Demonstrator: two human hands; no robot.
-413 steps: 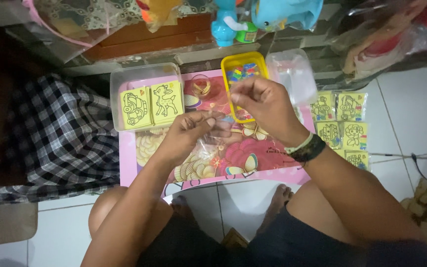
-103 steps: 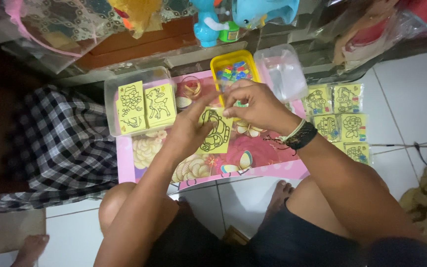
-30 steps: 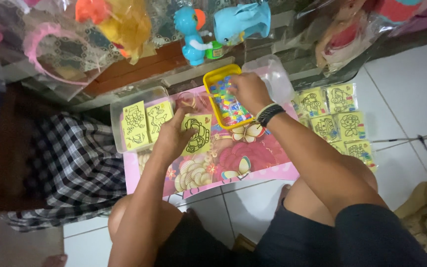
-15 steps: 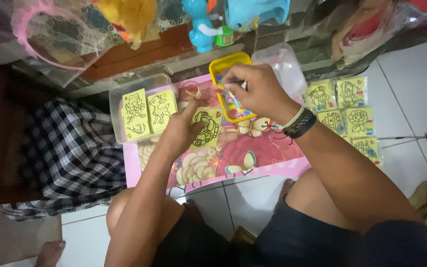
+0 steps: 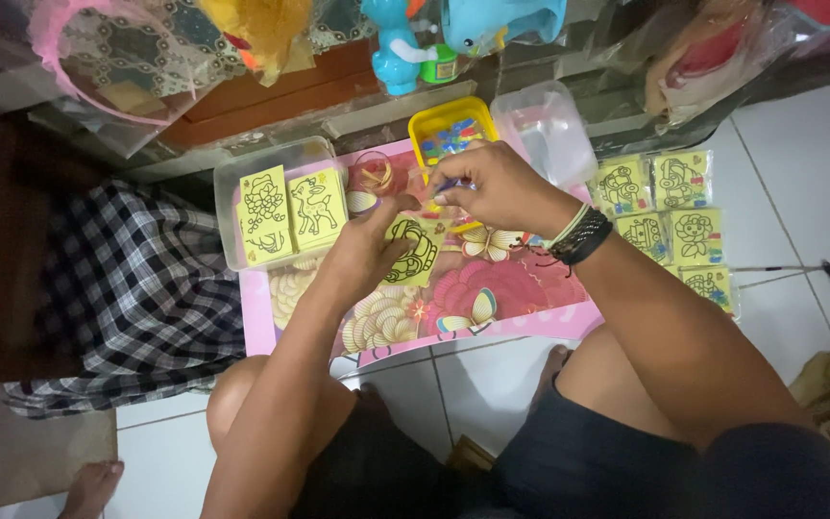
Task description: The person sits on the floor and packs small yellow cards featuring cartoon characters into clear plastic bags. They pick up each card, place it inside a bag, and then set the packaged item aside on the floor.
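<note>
change: right hand [image 5: 492, 183] has come back from the yellow plastic tray of coloured tubes [image 5: 449, 135], fingers pinched on a thin blue tube [image 5: 447, 185] | left hand [image 5: 372, 252] stays clamped on the small yellow line-drawing card [image 5: 413, 252] on the pink flowered table [image 5: 492, 298] | reading: colouring resumes

Yellow black-outlined picture card [image 5: 411, 252], flat on pink tray [image 5: 492, 298]

Right hand [image 5: 492, 187] lifted off yellow tray [image 5: 439, 125].
</note>
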